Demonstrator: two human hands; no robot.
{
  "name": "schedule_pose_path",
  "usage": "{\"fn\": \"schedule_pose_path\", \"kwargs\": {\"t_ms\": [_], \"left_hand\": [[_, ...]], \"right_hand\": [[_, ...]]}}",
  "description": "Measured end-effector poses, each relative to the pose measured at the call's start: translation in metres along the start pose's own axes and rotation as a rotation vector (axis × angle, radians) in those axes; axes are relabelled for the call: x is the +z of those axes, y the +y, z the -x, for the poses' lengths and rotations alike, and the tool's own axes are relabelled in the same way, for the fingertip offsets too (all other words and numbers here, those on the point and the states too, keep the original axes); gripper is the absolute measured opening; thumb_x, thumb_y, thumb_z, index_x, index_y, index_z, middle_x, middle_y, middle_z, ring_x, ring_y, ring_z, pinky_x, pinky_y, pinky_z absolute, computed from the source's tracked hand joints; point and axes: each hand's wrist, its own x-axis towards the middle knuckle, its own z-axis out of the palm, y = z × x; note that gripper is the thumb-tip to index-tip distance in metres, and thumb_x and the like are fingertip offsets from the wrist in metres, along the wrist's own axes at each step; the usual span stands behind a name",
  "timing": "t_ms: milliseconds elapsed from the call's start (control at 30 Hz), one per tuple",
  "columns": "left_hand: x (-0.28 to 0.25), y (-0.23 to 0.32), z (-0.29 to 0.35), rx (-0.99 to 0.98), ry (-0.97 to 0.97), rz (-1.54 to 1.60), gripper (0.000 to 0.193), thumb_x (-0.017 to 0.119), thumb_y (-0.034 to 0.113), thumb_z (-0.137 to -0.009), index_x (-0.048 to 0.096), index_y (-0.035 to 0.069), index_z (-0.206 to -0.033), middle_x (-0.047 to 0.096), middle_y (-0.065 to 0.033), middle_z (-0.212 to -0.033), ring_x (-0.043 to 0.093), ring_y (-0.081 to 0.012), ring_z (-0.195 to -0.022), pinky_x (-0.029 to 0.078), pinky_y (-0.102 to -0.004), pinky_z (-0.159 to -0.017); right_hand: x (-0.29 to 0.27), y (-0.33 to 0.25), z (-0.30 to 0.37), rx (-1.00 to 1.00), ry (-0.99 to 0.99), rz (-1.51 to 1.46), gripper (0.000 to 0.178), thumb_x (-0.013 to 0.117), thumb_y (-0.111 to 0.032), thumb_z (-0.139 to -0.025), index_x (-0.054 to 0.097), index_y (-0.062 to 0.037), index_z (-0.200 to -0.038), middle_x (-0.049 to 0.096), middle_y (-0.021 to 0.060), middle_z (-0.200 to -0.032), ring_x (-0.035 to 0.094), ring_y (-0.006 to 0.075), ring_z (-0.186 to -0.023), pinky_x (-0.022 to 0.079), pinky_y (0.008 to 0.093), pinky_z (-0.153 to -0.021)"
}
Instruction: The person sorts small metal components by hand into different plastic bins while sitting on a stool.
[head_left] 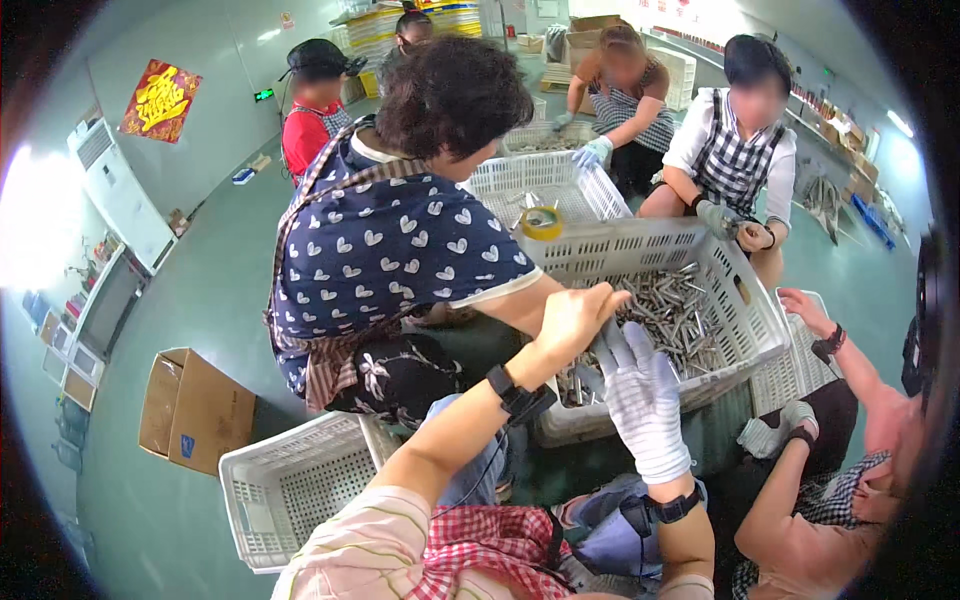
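My left hand point(575, 325) is bare, its fingers closed in a pinch right at the grey fingertips of my right glove. What lies between those fingers, a glove tip or something small, is hidden. Over the near part of a white plastic crate, my right hand point(640, 395) wears a white and grey knit glove, fingers stretched out and palm down. Below both hands, many loose silver metal tubes point(680, 315) fill the crate point(740, 300). Dark bands circle both my wrists.
A co-worker in a heart-print top point(390, 240) sits close at my left; others sit around the crates. A yellow tape roll point(542, 223) rests on the crate's far rim. Another white crate point(300, 440) and a cardboard box point(195, 410) stand on the left floor.
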Motion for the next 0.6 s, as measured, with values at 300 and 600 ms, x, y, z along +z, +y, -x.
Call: {"fn": "schedule_pose_path", "kwargs": {"t_ms": [300, 600], "left_hand": [[-0.023, 0.001, 0.012, -0.060, -0.074, 0.003, 0.037, 0.055, 0.036, -0.087, 0.050, 0.007, -0.065, 0.053, -0.0158, -0.054, 0.055, -0.0346, -0.050, 0.043, -0.0415, -0.044], [-0.034, 0.065, 0.051, 0.061, -0.363, 0.408, 0.027, 0.057, 0.017, -0.087, 0.051, -0.002, -0.069, 0.051, -0.0166, -0.065, 0.051, -0.0328, -0.059, 0.041, -0.0386, -0.054]], "right_hand": [[0.027, 0.001, 0.020, 0.039, 0.060, 0.000, 0.049, 0.039, -0.036, -0.096, 0.036, -0.0068, -0.135, 0.034, 0.0095, -0.141, 0.029, 0.0225, -0.132, 0.021, 0.0494, -0.109], [0.024, 0.009, 0.071, 0.145, 0.147, -0.342, 0.057, 0.037, -0.049, -0.093, 0.036, -0.0103, -0.134, 0.036, 0.0068, -0.138, 0.033, 0.0236, -0.126, 0.021, 0.0446, -0.108]]}}
